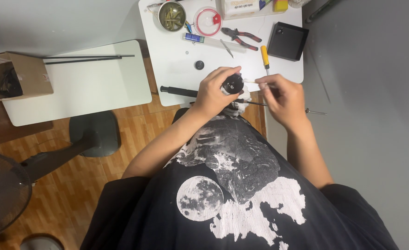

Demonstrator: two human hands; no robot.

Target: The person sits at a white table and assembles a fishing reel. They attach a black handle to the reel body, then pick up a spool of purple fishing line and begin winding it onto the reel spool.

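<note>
Left hand: the left hand [213, 92] is curled tight around a small round black part [233, 84], which is held up over the near edge of the white table [176, 69].
Right hand: the right hand [280, 97] is pinched shut on a thin white stick [249, 82], and the tip is touched to the black part.
Under the hands: a crumpled white cloth [241, 105] and a thin dark rod [253, 103] are seen just below.
Slip: the black part could be dropped off the table edge if the grip is loosened.
Poke: the stick could be bent or snapped if it is pushed too hard.
Knock: the yellow screwdriver [264, 58] lies near the hands and could be bumped and rolled off.
Box at top: a pale flat carton [241, 7] with printing is laid at the far edge.
Tube: a small tube with a blue label [196, 38] is laid beside the red-handled pliers [241, 37].
Brown box: an open cardboard box [15, 74] is set at the far left.
Tray: a black square tray [287, 41] is placed at the right.
</note>
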